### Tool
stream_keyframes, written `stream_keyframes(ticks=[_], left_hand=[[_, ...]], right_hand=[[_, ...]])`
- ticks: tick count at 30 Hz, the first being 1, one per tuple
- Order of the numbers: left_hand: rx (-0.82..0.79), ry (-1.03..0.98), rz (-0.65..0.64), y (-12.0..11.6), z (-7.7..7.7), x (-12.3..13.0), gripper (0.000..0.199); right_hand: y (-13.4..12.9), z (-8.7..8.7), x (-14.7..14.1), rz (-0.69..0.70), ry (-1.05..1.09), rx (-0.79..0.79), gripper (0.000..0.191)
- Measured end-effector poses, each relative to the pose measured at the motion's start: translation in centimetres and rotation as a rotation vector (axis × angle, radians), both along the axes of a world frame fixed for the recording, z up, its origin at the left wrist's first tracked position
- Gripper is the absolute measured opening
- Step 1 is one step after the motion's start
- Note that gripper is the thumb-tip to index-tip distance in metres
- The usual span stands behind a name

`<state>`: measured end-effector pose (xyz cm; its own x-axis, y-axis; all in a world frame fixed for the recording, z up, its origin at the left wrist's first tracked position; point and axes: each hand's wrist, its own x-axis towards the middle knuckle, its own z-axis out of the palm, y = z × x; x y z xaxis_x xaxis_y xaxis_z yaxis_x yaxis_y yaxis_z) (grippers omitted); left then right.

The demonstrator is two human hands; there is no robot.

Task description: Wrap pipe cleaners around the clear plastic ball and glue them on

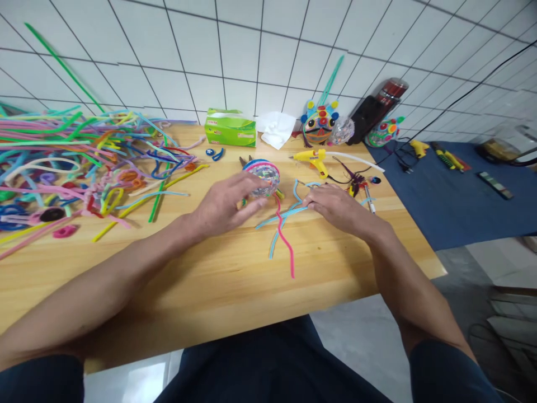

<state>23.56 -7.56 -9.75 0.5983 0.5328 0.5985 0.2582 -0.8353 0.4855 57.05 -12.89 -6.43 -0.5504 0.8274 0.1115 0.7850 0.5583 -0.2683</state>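
My left hand (pixel 230 202) is spread over the near left side of a round, clear ball (pixel 263 178) with a blue and pink band; its fingers touch the ball and are apart. A pink pipe cleaner (pixel 286 240) trails from the ball toward the table's front. To the right, my right hand (pixel 333 204) rests palm down with curled fingers at several light blue pipe cleaners (pixel 274 219). What lies beneath its fingertips is hidden. A yellow glue gun (pixel 312 161) lies just behind this hand.
A large heap of colourful pipe cleaners (pixel 54 168) covers the left of the wooden table (pixel 201 291). Along the tiled wall stand a green tissue pack (pixel 230 129), a decorated animal head (pixel 320 123) and a red bottle (pixel 390 95). A blue mat (pixel 453 212) lies at right.
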Motion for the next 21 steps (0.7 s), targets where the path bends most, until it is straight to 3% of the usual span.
stream_keyframes(ticks=[2,6,10,13,15,19,21], left_hand=[[-0.043,0.108,-0.136,-1.7,0.3,0.9,0.035],[-0.166,0.306,-0.289,-2.8,-1.0,2.0,0.041],[-0.261,0.161,-0.246,-1.9,-0.5,1.7,0.037],[-0.351,0.037,-0.105,-1.8,1.4,1.1,0.046],[-0.376,0.03,-0.108,-2.1,2.1,1.0,0.041],[-0.362,0.145,-0.279,-2.6,1.0,1.7,0.037],[-0.34,0.149,-0.267,-2.6,0.3,2.0,0.036]], right_hand=[[0.0,1.8,0.6,0.046,0.024,-0.053,0.026],[0.3,4.8,2.2,0.0,0.07,-0.081,0.025],[0.1,6.7,3.1,-0.083,0.107,0.002,0.022],[0.0,7.1,2.5,-0.092,0.087,0.055,0.023],[0.2,6.8,1.7,-0.065,0.027,0.081,0.026],[0.9,6.5,0.6,-0.029,-0.134,0.147,0.027],[0.9,6.7,0.5,-0.036,-0.166,0.213,0.027]])
